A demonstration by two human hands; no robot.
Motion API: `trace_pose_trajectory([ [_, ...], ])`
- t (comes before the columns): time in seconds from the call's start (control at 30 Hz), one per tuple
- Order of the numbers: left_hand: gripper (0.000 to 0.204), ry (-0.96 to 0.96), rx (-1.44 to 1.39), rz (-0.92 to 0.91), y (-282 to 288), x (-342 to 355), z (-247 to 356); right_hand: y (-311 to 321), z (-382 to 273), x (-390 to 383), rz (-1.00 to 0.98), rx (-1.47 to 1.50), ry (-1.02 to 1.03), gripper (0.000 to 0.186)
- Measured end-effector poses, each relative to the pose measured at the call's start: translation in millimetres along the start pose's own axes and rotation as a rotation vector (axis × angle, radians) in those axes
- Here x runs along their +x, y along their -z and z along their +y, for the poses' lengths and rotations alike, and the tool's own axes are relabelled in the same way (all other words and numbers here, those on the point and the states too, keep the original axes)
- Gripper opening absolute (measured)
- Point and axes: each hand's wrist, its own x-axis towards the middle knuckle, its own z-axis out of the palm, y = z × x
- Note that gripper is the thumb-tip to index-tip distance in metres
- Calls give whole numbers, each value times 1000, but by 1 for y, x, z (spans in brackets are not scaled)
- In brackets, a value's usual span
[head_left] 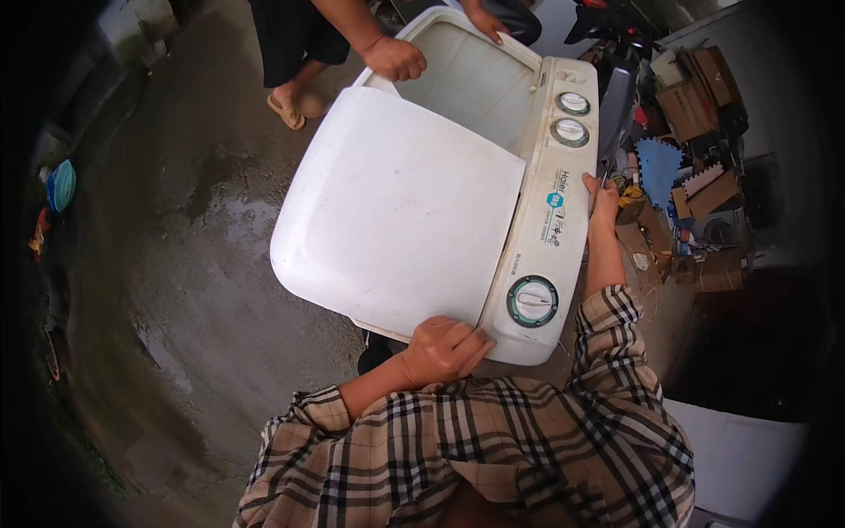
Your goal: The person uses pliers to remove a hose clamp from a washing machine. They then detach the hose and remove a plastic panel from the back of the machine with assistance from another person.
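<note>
A white twin-tub washing machine stands right in front of me, turned at an angle. Its control panel, with three round dials, runs along the right side. My left hand grips the near edge by the panel's lower corner, fingers curled. On the panel's outer right side, my right hand holds the machine's back edge; some of its fingers are hidden. A white lid covers the nearer part of the top. Across from me, another person's hand is closed at the far left rim, and their other hand touches the far edge.
Wet concrete floor spreads to the left. The other person's sandalled foot stands beyond the machine. Cardboard boxes, blue foam mat pieces and clutter are piled at the right. Behind the panel stands a dark scooter.
</note>
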Motion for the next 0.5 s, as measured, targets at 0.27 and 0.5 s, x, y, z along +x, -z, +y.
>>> trace_pose_trajectory([
  [0.27,31,878,-365,180,26,46,-28,56,39,-37,-157,343,-141,30],
  [0.5,31,1009,-805,-579,20,101,28,152,98,-121,-70,161,-377,27],
])
